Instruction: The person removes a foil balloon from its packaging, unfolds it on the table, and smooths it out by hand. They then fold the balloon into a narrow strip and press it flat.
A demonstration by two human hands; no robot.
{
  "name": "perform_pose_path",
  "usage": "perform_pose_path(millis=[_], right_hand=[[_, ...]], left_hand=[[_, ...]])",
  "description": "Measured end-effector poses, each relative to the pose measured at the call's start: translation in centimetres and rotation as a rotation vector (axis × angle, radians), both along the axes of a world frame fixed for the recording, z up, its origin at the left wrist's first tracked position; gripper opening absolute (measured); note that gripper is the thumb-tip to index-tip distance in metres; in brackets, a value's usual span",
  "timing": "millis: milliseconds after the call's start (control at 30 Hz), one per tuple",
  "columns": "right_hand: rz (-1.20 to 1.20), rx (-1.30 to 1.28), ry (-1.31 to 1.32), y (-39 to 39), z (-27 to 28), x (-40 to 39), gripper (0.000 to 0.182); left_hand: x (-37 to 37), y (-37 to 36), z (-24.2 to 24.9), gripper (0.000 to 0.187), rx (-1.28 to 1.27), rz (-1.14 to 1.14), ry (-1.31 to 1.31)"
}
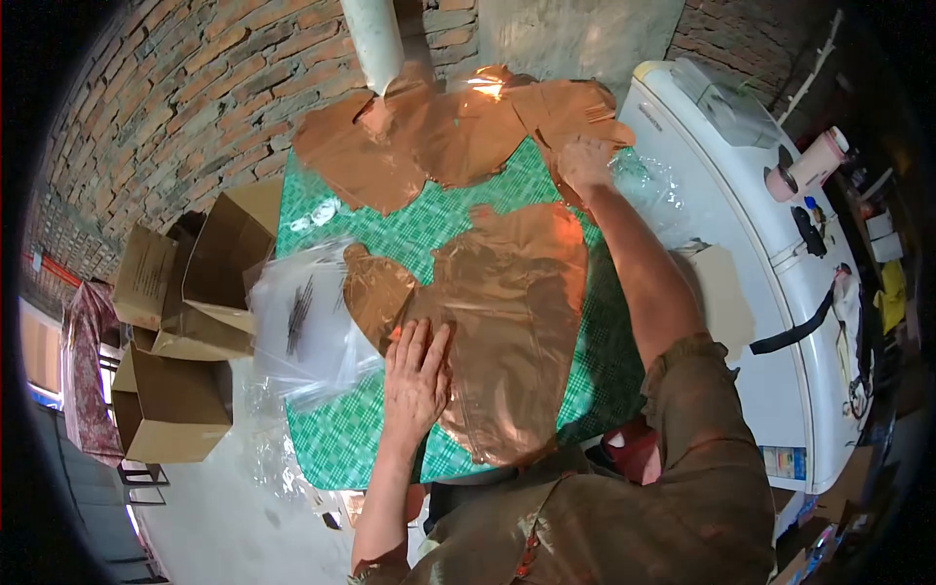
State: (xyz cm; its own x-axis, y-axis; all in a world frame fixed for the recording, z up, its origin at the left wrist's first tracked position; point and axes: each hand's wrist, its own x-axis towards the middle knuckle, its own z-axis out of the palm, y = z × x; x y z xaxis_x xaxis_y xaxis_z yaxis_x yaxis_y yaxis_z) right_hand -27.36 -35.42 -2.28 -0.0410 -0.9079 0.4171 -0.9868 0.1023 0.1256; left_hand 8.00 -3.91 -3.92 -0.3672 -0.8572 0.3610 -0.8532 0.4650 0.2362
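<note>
A flat, uninflated copper-coloured foil balloon (512,322) lies on the green checked tablecloth (331,439) in front of me. My left hand (417,375) rests on its left side, palm down, fingers stretched out. At the far right of the table, my right hand (587,164) reaches into a pile of similar copper foil (468,136). Its fingers look closed on a foil edge, though they are slightly blurred and partly hidden. Left of the near balloon lies a stack of clear plastic bags (302,317) with dark printing, and the balloon's rounded part overlaps it.
Open cardboard boxes (175,390) stand left of the table. A white chest-like appliance (731,214) with small items on top is at the right. Crumpled clear plastic (648,185) lies by the far right corner. Behind the table are a white pipe (372,44) and a brick wall (195,88).
</note>
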Motion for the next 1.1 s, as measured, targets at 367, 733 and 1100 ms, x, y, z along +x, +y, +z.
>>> perform_pose_path(millis=[367, 733, 1100], right_hand=[[0.104, -0.046, -0.106, -4.7, -1.9, -1.4, 0.017], [0.371, -0.371, -1.201, -2.3, 14.0, -6.6, 0.021], [0.707, -0.33, -0.77, 14.0, 15.7, -0.1, 0.012]], left_hand=[[0.0, 0.4, 0.6, 0.046, -0.105, 0.056, 0.065], [0.7, 0.8, 1.6, 0.037, -0.275, 0.128, 0.321], [-3.0, -0.1, 6.3, 0.043, 0.308, -0.053, 0.875]])
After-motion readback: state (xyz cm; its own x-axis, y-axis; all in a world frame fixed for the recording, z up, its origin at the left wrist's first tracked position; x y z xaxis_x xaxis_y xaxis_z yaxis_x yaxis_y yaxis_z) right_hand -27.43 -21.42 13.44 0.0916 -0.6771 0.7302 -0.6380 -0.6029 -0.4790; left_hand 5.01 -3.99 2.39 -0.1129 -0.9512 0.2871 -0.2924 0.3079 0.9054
